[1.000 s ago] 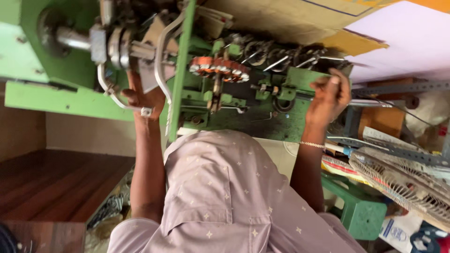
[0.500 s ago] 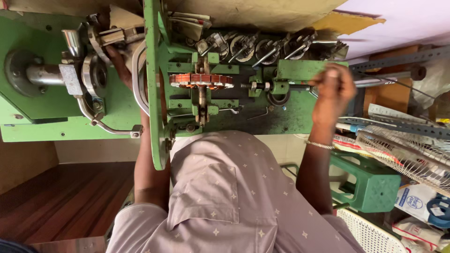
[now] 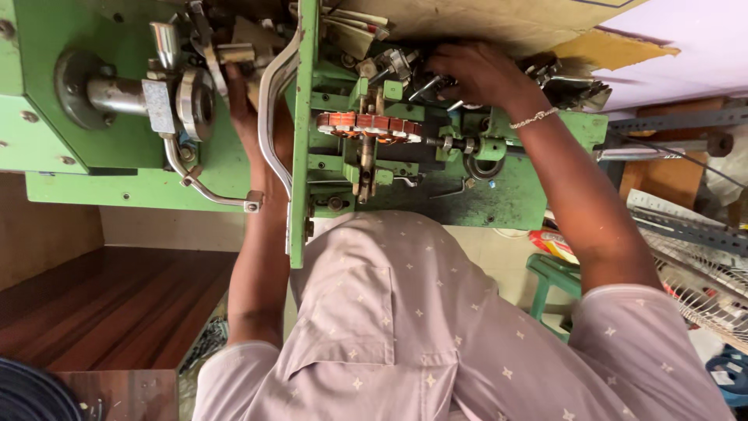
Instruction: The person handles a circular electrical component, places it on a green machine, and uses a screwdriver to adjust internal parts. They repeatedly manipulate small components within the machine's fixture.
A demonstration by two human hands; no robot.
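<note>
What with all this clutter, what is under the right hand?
Shiny metal parts poke out beneath the right hand, on the green machine; whatever the palm covers is hidden.

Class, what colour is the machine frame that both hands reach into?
Green machine frame, clearest in the head view.

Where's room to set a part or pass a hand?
Bare: green plate below the ring hook, and the wooden shelf. Crowded: around the copper-wound stator by the right hand; left hand fills the gap behind the curved bar.
</note>
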